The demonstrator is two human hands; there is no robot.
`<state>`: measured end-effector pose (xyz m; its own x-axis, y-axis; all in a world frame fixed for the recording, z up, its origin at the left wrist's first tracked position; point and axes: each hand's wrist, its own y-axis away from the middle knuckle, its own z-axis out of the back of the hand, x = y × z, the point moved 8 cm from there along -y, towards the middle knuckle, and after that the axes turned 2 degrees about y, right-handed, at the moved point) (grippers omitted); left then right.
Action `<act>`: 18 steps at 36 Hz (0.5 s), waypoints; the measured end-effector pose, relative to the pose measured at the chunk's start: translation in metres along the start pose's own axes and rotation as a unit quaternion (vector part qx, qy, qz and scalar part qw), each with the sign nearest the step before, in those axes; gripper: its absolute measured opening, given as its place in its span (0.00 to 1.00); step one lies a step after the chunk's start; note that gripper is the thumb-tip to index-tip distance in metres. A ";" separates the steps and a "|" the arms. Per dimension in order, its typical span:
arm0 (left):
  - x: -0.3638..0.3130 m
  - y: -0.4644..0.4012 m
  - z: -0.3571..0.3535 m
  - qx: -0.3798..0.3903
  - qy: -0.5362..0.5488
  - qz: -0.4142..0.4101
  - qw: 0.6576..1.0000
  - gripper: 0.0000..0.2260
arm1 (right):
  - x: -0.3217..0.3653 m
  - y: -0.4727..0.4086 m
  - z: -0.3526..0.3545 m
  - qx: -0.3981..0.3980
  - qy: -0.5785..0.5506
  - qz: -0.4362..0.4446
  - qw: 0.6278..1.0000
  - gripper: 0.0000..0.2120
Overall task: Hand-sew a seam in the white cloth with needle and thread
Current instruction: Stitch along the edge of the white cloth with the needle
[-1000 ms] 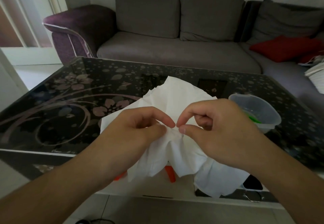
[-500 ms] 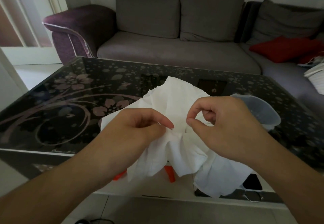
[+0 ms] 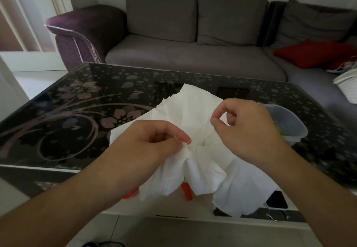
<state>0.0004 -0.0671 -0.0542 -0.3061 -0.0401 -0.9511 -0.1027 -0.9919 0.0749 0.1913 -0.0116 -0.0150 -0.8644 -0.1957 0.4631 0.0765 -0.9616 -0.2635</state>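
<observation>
From the head view, the white cloth (image 3: 195, 150) lay bunched at the near edge of the dark flowered surface (image 3: 81, 115), spilling over it; the left hand (image 3: 146, 146) pinched a gathered fold — thumb against forefinger; the right hand (image 3: 249, 128) hovered just above, fingertips pinched together — needle and thread too fine to make out; a clear plastic tub (image 3: 289, 123) sat just beyond that hand.

Readable text: I find none anywhere in my view.
Black glass counter (image 3: 81, 115): I see only a printed flower pattern, no lettering.
</observation>
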 end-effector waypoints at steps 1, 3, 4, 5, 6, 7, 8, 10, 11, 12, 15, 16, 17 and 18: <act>-0.001 0.000 0.001 -0.004 -0.004 -0.005 1.000 0.10 | 0.000 0.001 0.002 -0.005 -0.016 0.003 1.000 0.07; -0.004 0.001 0.004 -0.013 -0.016 -0.018 1.000 0.11 | -0.002 0.001 0.008 -0.018 -0.067 -0.004 0.998 0.05; -0.006 0.001 0.005 -0.014 -0.021 -0.024 0.999 0.11 | -0.006 0.000 0.011 -0.021 -0.111 -0.020 0.993 0.05; -0.007 0.002 0.006 -0.014 -0.021 -0.030 0.999 0.11 | -0.011 -0.001 0.014 -0.020 -0.165 -0.044 0.985 0.07; -0.009 0.002 0.007 -0.012 -0.017 -0.034 0.999 0.11 | -0.017 -0.002 0.015 -0.017 -0.216 -0.067 0.974 0.10; -0.010 0.002 0.007 -0.010 -0.011 -0.038 0.999 0.10 | -0.021 -0.003 0.017 -0.012 -0.258 -0.080 0.963 0.13; -0.011 0.002 0.008 -0.009 -0.005 -0.041 0.999 0.10 | -0.022 -0.003 0.019 -0.008 -0.286 -0.078 0.955 0.15; -0.013 0.003 0.009 -0.008 0.010 -0.050 0.999 0.10 | -0.020 0.000 0.027 -0.011 -0.326 -0.047 0.944 0.17; -0.015 0.003 0.010 -0.007 0.018 -0.055 0.998 0.10 | -0.017 0.002 0.032 -0.017 -0.350 -0.026 0.936 0.17; -0.016 0.004 0.010 -0.007 0.025 -0.059 0.998 0.10 | -0.015 0.004 0.037 -0.019 -0.378 -0.007 0.925 0.17; -0.017 0.005 0.013 -0.006 0.051 -0.061 0.997 0.11 | -0.007 0.009 0.042 0.000 -0.447 0.016 0.894 0.16; -0.017 0.005 0.013 -0.007 0.058 -0.061 0.996 0.12 | -0.004 0.010 0.040 0.010 -0.451 0.015 0.892 0.15; -0.017 0.005 0.014 -0.007 0.065 -0.060 0.996 0.13 | 0.001 0.012 0.037 0.026 -0.449 0.014 0.893 0.15; -0.017 0.005 0.014 -0.006 0.074 -0.058 0.996 0.14 | 0.007 0.014 0.032 0.049 -0.447 0.012 0.893 0.14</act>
<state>-0.0081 -0.0700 -0.0334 -0.1511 0.0575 -0.9868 -0.1171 -0.9923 -0.0399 0.2026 -0.0324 0.0117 -0.1238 -0.2509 0.9601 0.1703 -0.9585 -0.2286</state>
